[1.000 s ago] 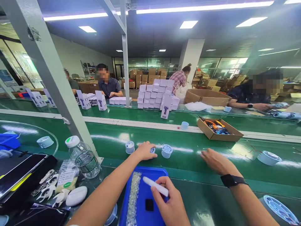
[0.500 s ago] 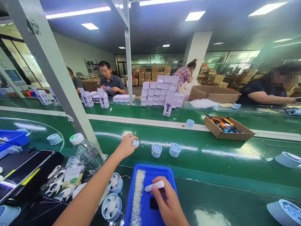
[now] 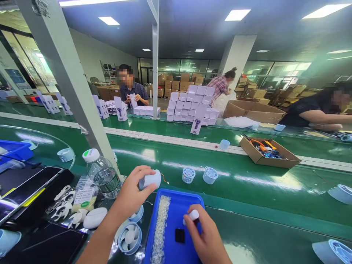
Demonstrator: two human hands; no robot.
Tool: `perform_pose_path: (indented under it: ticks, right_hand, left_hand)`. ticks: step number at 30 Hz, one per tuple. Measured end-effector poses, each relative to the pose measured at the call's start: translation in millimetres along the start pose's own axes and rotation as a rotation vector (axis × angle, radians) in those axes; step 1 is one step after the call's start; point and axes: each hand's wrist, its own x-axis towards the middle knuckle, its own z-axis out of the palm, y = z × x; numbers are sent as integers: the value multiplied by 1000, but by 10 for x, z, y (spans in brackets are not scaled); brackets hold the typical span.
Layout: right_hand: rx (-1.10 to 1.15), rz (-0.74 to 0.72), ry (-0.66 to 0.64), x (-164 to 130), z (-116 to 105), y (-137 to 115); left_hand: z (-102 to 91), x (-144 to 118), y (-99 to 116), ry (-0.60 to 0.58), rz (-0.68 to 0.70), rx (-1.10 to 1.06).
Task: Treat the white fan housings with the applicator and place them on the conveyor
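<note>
My left hand (image 3: pixel 134 187) grips a light-blue cylindrical fan housing (image 3: pixel 153 179) with a thin wire and small plug trailing from its far side. It is held tilted, just above the far left corner of a blue tray (image 3: pixel 202 200). In my right hand (image 3: pixel 205 233), over the tray's right side, is a white pen-like tool (image 3: pixel 193 215), pinched between thumb and fingers. Small clear pieces (image 3: pixel 160 229) lie in a strip along the tray's left side, and a black square (image 3: pixel 179 235) lies on its floor. Left of the tray stands a fan unit (image 3: pixel 129 238) with white blades; another is partly hidden behind my left arm.
Two fan housings (image 3: pixel 188 175) stand on the green belt (image 3: pixel 247 198) beyond the tray; others sit at right. A water bottle (image 3: pixel 104 176) and white fan blades (image 3: pixel 62 211) are at left. Farther off are a carton of tools (image 3: pixel 271 154), stacked white boxes (image 3: pixel 189 106) and co-workers.
My left hand has lifted the fan housing off the belt and drawn it closer to the tray. My right hand has shifted right, tipping the pen-like tool away from the clear pieces.
</note>
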Motion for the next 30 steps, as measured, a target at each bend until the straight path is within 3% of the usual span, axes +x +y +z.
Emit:
perform_pose_path:
  ticks: [4,9,16,24,30]
  right_hand:
    - [126,140,108,-45,-40,-17]
    - [193,179,120,-89,47,3]
    - [153,153,98,-108,76,88]
    - [175,187,143,-101,71,14]
    - [72,110,148,-110,81,48]
  left_hand:
    - [-15,-149,-88,-30,-89,-74]
    - [-19,-263,-246,-59,-170,-170]
    - [-25,-338,-307,-55,-199,-180]
    - [-22,-370,-308,-9,-206,-216]
    - [6,-384,-281,19,-216,-236]
